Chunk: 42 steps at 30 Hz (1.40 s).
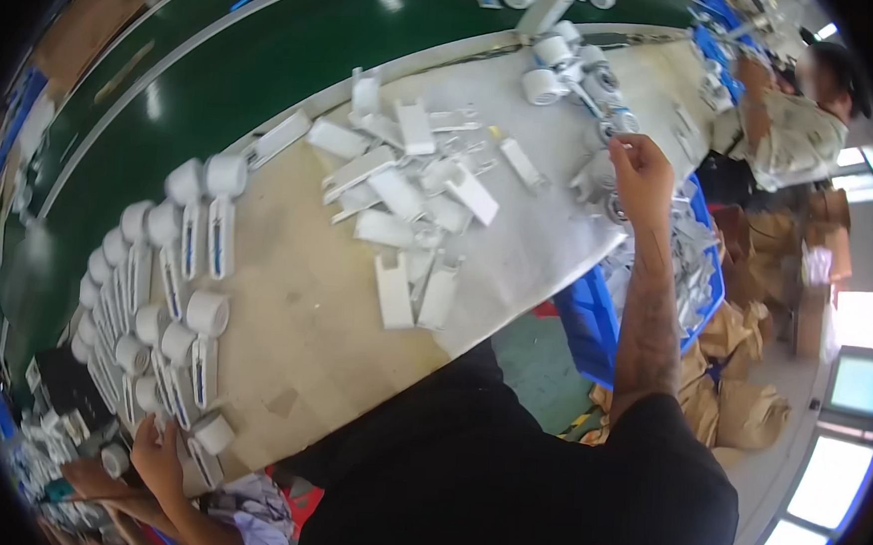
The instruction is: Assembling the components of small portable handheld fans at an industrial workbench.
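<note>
My left hand [157, 457] is at the lower left, beside the end of a row of white parts. Its fingers are bent, with a gap between them, and nothing shows in them. The closest item is a white part with a round cap [213, 433] and a slim body. Far to the right, my right hand [644, 175] has thumb and fingers pinched together at a cluster of white round-headed parts [594, 177]. Whatever lies between those fingertips is too small to make out. Loose white rectangular housings [396, 192] are heaped mid-table.
The pale worktable [296, 364] curves across the view. Rows of capped white parts [165, 224] line its left end. A blue crate [593, 327] of small pieces stands under my right forearm. Brown paper sacks [753, 412] lie beyond. Another person [800, 135] is at the far right.
</note>
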Available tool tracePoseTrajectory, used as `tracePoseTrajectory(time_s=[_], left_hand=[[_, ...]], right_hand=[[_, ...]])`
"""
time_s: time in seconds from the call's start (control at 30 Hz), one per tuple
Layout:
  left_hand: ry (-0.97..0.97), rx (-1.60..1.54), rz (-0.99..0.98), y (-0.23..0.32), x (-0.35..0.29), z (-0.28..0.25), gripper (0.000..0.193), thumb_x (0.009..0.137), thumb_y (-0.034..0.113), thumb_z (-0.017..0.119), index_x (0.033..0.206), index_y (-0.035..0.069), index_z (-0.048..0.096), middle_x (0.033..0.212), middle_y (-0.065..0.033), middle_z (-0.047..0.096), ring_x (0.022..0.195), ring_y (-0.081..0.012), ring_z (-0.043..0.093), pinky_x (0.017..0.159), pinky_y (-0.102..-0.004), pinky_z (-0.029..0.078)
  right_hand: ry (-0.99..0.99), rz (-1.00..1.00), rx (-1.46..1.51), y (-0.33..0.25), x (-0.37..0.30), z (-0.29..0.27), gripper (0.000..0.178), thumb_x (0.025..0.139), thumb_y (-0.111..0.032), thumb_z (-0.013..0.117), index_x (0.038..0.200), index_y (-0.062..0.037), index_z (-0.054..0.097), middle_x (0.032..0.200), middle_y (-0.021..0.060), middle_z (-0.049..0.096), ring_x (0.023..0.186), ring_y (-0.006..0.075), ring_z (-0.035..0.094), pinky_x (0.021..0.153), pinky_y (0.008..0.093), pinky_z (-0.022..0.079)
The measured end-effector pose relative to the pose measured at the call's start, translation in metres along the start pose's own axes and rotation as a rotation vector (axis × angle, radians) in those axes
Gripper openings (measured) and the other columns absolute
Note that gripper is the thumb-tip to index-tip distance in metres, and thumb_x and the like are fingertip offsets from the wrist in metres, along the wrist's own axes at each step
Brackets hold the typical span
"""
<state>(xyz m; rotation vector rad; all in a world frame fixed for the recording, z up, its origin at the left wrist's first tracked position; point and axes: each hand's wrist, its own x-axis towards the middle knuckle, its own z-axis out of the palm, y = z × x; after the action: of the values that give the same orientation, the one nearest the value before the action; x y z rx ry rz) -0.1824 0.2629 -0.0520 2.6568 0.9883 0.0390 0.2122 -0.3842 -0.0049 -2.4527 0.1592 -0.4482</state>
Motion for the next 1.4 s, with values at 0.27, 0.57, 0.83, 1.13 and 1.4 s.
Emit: tracePoseTrajectory(time_s=[0.27,0.57,0.83,1.13,1.4], left_hand=[[0.280,-0.225,-0.035,0.023,0.012,-0.039,0.033,0.094,0.019,0.067,0.116,-0.006,0.065,0.100,-0.0155,0.072,0.080,-0.0168,0.066,0.068,-0.0274,0.050],[0.215,-0.579,0.136,0.132,-0.005,-0.023,0.022,0.095,0.012,0.065,0.109,-0.005,0.067,0.090,-0.0075,0.070,0.078,-0.0080,0.062,0.071,-0.0213,0.047],[-0.162,-1.104,0.406,0.207,0.027,-0.010,0.029,0.092,0.016,0.063,0.112,-0.005,0.064,0.106,-0.0160,0.069,0.102,-0.0207,0.065,0.092,-0.0320,0.046],[-1.405,-1.806,0.098,0.340,0.054,0.023,0.089,0.097,0.071,0.022,0.137,-0.003,0.050,0.130,-0.0194,0.060,0.121,-0.0306,0.056,0.107,-0.0434,0.038],[-0.867,-1.854,0.226,0.312,0.026,0.011,0.048,0.104,0.039,0.044,0.126,-0.002,0.053,0.105,-0.0198,0.069,0.085,-0.0247,0.070,0.080,-0.0354,0.056]], right_hand=[[0.036,-0.351,-0.314,0.037,0.062,0.026,0.040,0.074,-0.015,0.076,0.113,-0.0143,0.069,0.104,0.0108,0.068,0.097,0.0319,0.064,0.086,0.0389,0.050],[-0.288,-0.638,-0.741,-0.038,0.107,0.085,0.057,0.070,-0.018,0.077,0.125,-0.0148,0.062,0.121,0.0072,0.062,0.118,0.0262,0.056,0.099,0.0429,0.043],[-0.436,-0.612,0.069,-0.182,0.044,-0.004,0.055,0.073,-0.028,0.085,0.115,0.0002,0.065,0.101,0.0108,0.067,0.090,0.0201,0.063,0.081,0.0312,0.050],[-1.162,-0.470,1.153,-0.242,-0.033,0.037,0.061,0.074,-0.021,0.085,0.124,0.0008,0.057,0.110,0.0054,0.065,0.101,0.0128,0.061,0.089,0.0273,0.048],[-0.983,-0.199,1.304,-0.247,-0.085,0.093,0.047,0.083,-0.015,0.079,0.121,0.0015,0.057,0.109,0.0056,0.065,0.100,0.0118,0.062,0.089,0.0276,0.051]])
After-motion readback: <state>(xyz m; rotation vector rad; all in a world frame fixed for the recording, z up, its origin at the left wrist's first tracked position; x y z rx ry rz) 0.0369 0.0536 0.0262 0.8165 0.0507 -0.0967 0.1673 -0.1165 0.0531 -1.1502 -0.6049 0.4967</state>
